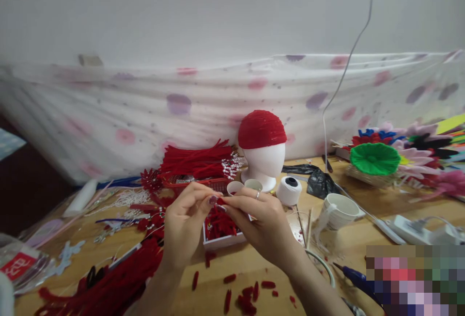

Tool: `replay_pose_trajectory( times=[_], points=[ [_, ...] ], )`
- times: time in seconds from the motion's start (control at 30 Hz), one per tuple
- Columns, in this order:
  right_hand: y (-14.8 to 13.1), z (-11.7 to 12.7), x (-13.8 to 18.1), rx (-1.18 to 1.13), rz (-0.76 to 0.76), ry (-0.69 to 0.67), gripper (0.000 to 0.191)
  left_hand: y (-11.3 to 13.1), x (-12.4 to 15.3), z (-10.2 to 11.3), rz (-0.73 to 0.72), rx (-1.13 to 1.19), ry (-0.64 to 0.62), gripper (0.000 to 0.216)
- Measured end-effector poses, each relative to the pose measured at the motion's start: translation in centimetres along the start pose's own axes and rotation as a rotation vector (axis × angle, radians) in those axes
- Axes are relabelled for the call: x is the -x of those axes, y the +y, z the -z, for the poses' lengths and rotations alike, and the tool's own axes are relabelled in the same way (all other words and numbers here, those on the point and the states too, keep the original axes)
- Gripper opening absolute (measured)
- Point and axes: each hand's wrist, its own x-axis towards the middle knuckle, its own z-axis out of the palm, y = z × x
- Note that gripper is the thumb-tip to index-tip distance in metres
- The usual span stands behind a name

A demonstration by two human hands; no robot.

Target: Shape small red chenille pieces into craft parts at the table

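My left hand [187, 221] and my right hand [259, 224] meet above a white box. Their fingertips pinch a small red chenille piece [220, 201] between them, mostly covered by the fingers. A ring sits on one of my right fingers. Under the hands, the white box [225, 243] holds more red chenille pieces. Short red pieces [247, 299] lie scattered on the wooden table in front of it. Behind the hands stands a white foam head [267, 161] wearing a red cap-like covering [262, 129].
Long red chenille stems [198, 158] lie across a red basket [178, 182]. To the right are a thread spool [289, 192], a white cup [337, 212], a power strip [417, 229], blue-handled pliers [358, 279] and a green fuzzy flower [376, 158]. More red stems [109, 282] lie at left.
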Motion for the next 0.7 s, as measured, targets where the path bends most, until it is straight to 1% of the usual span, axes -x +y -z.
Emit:
replay_pose_trajectory(
  times=[0.13,0.23,0.3,0.37,0.47,0.53,0.63,0.7],
  points=[
    [0.2,-0.1,0.3,0.094,0.042,-0.022,0.023,0.0,0.1,-0.1,-0.001,-0.025,0.01,0.012],
    [0.3,0.6,0.1,0.141,0.051,-0.065,0.027,-0.2,0.0,-0.3,0.011,-0.041,-0.01,0.013],
    [0.4,1.6,-0.1,0.166,0.026,-0.135,0.029,-0.6,-0.2,-0.3,0.055,-0.051,-0.048,0.016],
    [0.6,2.8,-0.1,0.202,-0.05,-0.3,0.029,-1.6,-0.4,-0.4,0.121,-0.097,-0.11,0.02],
    [0.9,4.3,0.4,0.242,-0.155,-0.528,0.027,-3.9,-0.8,-0.9,0.195,-0.255,-0.256,0.017],
    [1.0,4.8,0.9,0.243,-0.213,-0.602,0.023,-5.8,-0.7,-1.5,0.216,-0.378,-0.408,0.02],
    [1.1,5.1,1.3,0.257,-0.307,-0.632,0.021,-8.3,-0.1,-2.5,0.166,-0.603,-0.612,0.025],
    [1.2,5.3,1.2,0.321,-0.366,-0.58,0.026,-9.3,0.6,-3.1,0.112,-0.722,-0.701,0.027]
  ],
)
